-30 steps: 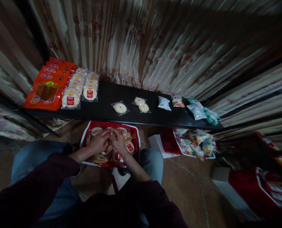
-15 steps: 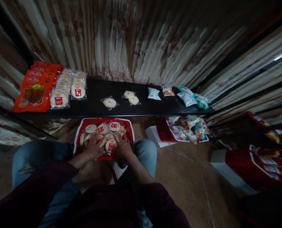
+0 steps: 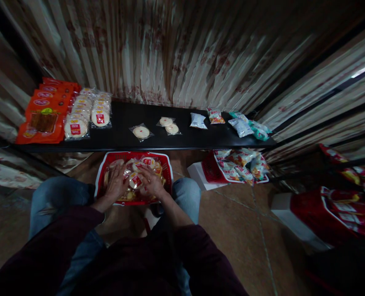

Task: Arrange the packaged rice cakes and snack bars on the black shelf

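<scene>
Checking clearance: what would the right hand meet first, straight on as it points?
The right hand would likely meet wrapped round snacks just ahead in the red basket; depth leaves contact unclear.

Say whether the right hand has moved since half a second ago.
Yes: against the black shelf, the right hand has shifted left and slightly nearer the shelf's front edge.

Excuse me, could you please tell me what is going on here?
A person's left hand and right hand are down among wrapped round crackers in a red basket; whether either grips a pack is hard to tell. On the black shelf beyond, orange packets and rows of similar crackers sit at the left, loose packs in the middle, and small bags towards the right.
</scene>
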`<move>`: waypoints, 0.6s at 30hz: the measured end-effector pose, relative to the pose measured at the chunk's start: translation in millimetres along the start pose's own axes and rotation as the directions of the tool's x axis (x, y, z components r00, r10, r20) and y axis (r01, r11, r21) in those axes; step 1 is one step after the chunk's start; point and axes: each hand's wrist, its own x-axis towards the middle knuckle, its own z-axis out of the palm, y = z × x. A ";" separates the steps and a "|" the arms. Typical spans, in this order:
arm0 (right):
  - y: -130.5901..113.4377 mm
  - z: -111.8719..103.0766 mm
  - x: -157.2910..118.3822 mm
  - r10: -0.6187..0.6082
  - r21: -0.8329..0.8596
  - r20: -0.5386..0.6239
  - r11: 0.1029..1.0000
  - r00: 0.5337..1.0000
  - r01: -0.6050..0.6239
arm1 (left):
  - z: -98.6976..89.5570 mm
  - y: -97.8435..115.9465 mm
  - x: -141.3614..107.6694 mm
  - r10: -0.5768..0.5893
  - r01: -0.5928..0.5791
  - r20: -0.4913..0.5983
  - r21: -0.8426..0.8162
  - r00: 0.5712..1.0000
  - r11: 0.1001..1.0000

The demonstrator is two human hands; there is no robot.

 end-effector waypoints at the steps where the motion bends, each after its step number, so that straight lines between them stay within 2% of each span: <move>1: -1.0 -0.3 -0.3 -0.040 0.018 0.026 0.999 0.999 0.040 | -0.7 -0.9 0.1 -0.002 0.002 -0.020 0.009 1.000 1.000; 3: -3.0 -2.7 -1.4 -0.076 0.032 0.061 0.997 0.995 0.074 | -3.4 0.0 -0.1 0.007 -0.007 -0.038 0.018 0.999 1.000; 4: -3.9 -5.2 -2.0 -0.054 0.016 0.043 0.998 0.998 0.054 | -5.1 2.1 -0.2 0.027 -0.027 -0.037 0.016 0.999 1.000; 6: -4.7 -13.8 -3.8 0.085 -0.086 -0.070 0.992 0.994 -0.091 | -8.5 8.9 -0.1 0.115 -0.115 0.001 0.002 0.993 0.993; 7: -4.5 -19.6 -5.2 0.194 -0.165 -0.139 0.963 0.971 -0.215 | -9.8 13.2 0.0 0.176 -0.176 0.038 -0.004 0.984 0.984; 8: -3.9 -25.9 -7.0 0.306 -0.255 -0.193 0.902 0.932 -0.349 | -10.6 17.6 0.2 0.238 -0.238 0.085 -0.008 0.968 0.971; 10: -1.6 -38.0 -12.3 0.510 -0.486 -0.135 0.713 0.849 -0.505 | -10.4 25.2 0.6 0.316 -0.321 0.170 0.000 0.933 0.947; 13: 3.1 -47.6 -22.3 0.622 -0.579 -0.074 0.610 0.780 -0.541 | -6.0 31.5 1.3 0.343 -0.358 0.239 0.025 0.909 0.933; 18: 8.7 -45.7 -29.3 0.687 -0.616 0.010 0.577 0.727 -0.536 | 1.2 34.4 2.8 0.274 -0.290 0.265 0.023 0.924 0.957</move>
